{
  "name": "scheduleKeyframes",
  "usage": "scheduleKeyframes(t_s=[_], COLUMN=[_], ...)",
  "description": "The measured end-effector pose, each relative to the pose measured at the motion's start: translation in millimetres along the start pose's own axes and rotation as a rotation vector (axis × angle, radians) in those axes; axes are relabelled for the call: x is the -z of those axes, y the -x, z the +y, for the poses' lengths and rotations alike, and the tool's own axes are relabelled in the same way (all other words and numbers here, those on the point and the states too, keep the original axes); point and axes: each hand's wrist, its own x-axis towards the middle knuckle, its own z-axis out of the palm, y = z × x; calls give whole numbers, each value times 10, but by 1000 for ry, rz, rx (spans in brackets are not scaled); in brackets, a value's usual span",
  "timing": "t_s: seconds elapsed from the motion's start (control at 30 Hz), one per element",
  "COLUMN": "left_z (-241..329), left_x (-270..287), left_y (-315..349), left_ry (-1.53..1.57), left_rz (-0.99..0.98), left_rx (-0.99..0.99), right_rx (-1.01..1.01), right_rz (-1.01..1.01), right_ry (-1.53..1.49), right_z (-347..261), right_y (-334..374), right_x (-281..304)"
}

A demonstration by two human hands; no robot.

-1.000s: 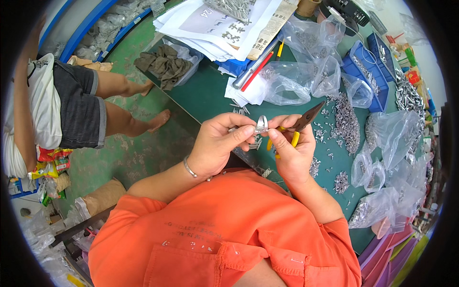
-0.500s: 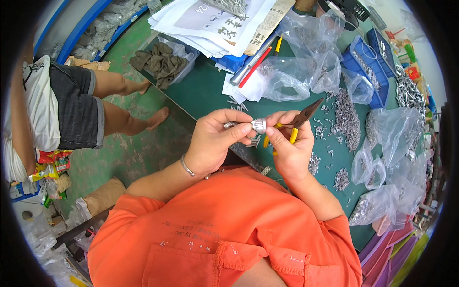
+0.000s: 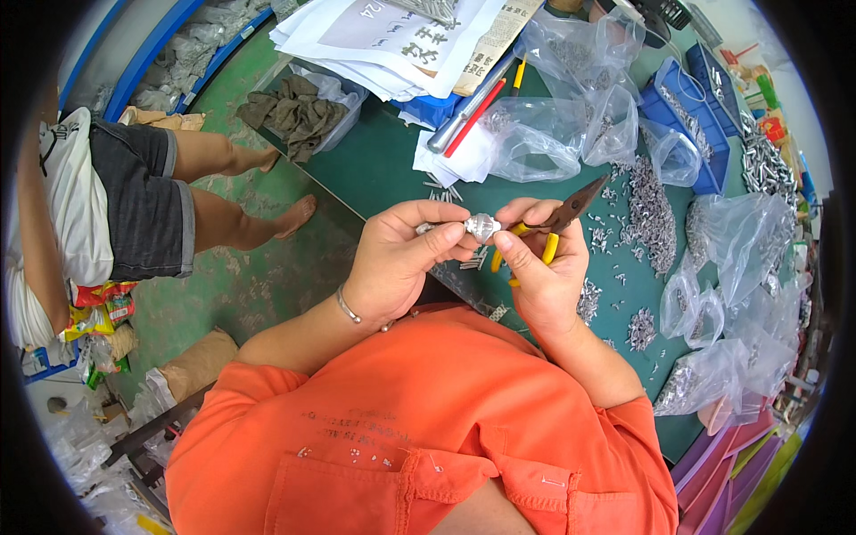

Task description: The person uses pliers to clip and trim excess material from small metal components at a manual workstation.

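Metal fitting (image 3: 482,226) — pinched between left hand (image 3: 401,259) and right hand (image 3: 535,267) above the desk (image 3: 383,169). Since a second ago: right thumb has closed onto it; pliers (image 3: 557,223) stay tucked in the right palm — hand-fitting under way.

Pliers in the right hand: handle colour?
Yellow grips on the metal pliers, held in the right hand; head view.

small silvery metal part (image 3: 482,226), fingertip-pinched
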Motion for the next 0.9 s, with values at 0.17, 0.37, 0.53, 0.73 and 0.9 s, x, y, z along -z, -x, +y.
scheduleKeyframes(t_s=[0.17, 0.37, 0.53, 0.73, 0.9], left_z=[-27, 1, -3, 23, 1], left_x=[13, -1, 14, -15, 45], left_y=[-7, -15, -26, -47, -38], left_ry=[-26, 16, 5, -15, -69], left_rz=[2, 2, 9, 12, 5], left_rx=[-46, -21, -34, 23, 22], right_rx=[-17, -14, -13, 43, 44], right_rz=[20, -6, 13, 2, -7], right_ry=[-2, -14, 43, 106, 146], right_z=[-1, -5, -46, -55, -51], right_y=[-14, -29, -50, -57, -45], right_x=[-14, -17, -53, -77, -77])
